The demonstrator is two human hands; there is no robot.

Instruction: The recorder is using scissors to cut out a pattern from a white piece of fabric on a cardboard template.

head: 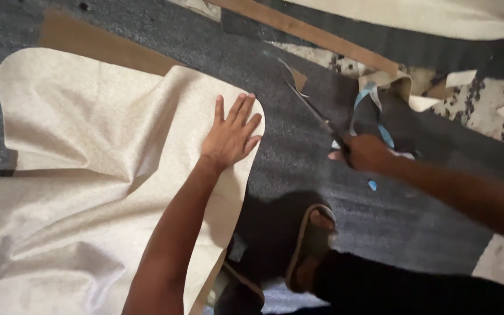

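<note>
Left hand [230,135] pressed flat, fingers spread and pointing toward 12 o'clock, on the rounded right edge of a large cream-coloured sheet of shiny fabric [88,169]. Nothing clamped in that grip; palm down, fingers apart. Fabric spread over the left half of the view, rumpled into broad folds at 8 o'clock, lying on a dark grey carpeted floor [298,169].

Right hand [364,153] at 3 o'clock of the left, well apart from it, grip closed round the handles of a long pair of dark metal scissors [312,108]. Blades angled up toward 11 o'clock, tips over bare carpet near a small tan scrap; hard to tell whether the blades stand open or together. Light blue strip of tape or ribbon [368,96] looped just beyond the right hand at 1 o'clock, more blue bits beside the knuckles.

Brown cardboard sheet [88,44] tucked under the fabric at 11 o'clock. Long wooden strip [310,32] slanting across the top at 12 to 1 o'clock, another cream fabric piece [438,17] beyond it. Foot in a tan-strapped sandal [310,245] at 6 o'clock on the carpet, dark trouser leg beside it.
</note>
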